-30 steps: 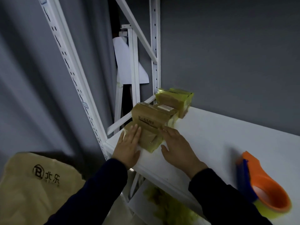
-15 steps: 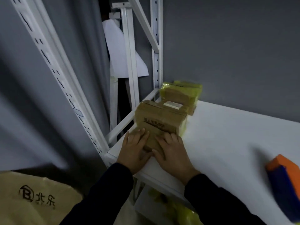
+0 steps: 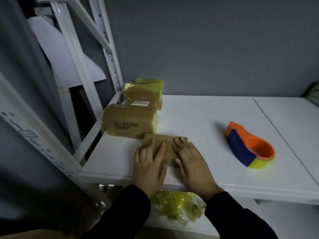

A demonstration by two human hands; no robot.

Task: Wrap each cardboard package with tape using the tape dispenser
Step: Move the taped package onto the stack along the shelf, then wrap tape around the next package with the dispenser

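I have both hands down on the package (image 3: 166, 144), a flat brown cardboard piece lying near the front edge of the white shelf (image 3: 198, 107). The left hand (image 3: 148, 163) covers its left part and the right hand (image 3: 191, 161) its right part. Both lie palm down with fingers straight and slightly spread, pressing on the cardboard and gripping nothing. A strip of cardboard shows between them. Just behind the package, touching or nearly touching its far edge, stands a box (image 3: 129, 124) with dark print on its front and yellow tape showing at its lower edge and right side. Behind that box, in the corner by the rack post (image 3: 110, 54) and the grey wall (image 3: 207, 40), sit yellow-wrapped packs (image 3: 143, 91); I cannot tell how many. The dispenser (image 3: 248, 149), orange and blue with yellow tape at its near end, lies on the shelf well to the right of my right hand, untouched. Below the front edge, crumpled yellow scraps (image 3: 176, 206) lie on a lower shelf (image 3: 165, 226), between my dark sleeves (image 3: 124, 213).
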